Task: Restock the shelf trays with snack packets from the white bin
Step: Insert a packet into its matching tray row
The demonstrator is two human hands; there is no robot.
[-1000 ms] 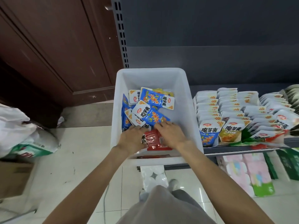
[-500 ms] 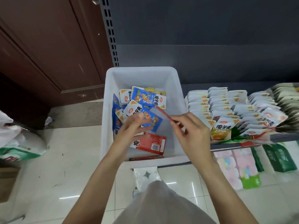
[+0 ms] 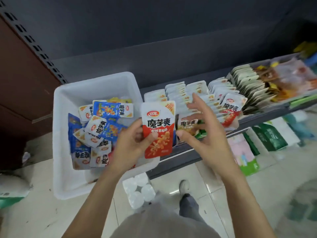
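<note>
While our left hand (image 3: 132, 143) pinches a red-and-white snack packet (image 3: 158, 129) by its lower left edge, thumb laid across the red front and the other fingers curled behind it, the packet stands upright with its printed face toward us. We hold it above the near right corner of the white bin (image 3: 60, 134), just where the bin meets the shelf edge (image 3: 180, 152).

Our right hand (image 3: 204, 133) hangs just to the right of that packet with its fingers spread and relaxed, gripping nothing; the thumb tip comes very near the packet's right edge, though we cannot tell whether it touches. Behind those spread fingers, the shelf trays (image 3: 197, 93) carry rows of white-topped packets standing on edge, packed one behind another. A yellow-fronted packet (image 3: 187, 125) shows between the held packet and our right palm, and a red-fronted one (image 3: 230, 111) stands at the front of a row further right of the hand.

To the left of our grip, inside the bin, a loose heap of blue-and-white packets (image 3: 101, 127) lies at all angles, some face up, some overlapping. Further right along the shelf, beyond our right hand, darker packets (image 3: 253, 86) stand in a blurred row.

Below our hands, on the tiled floor (image 3: 197, 172), sits a pack of white rolls (image 3: 139, 189), and a grey shoe (image 3: 184, 186) shows beside it.
</note>
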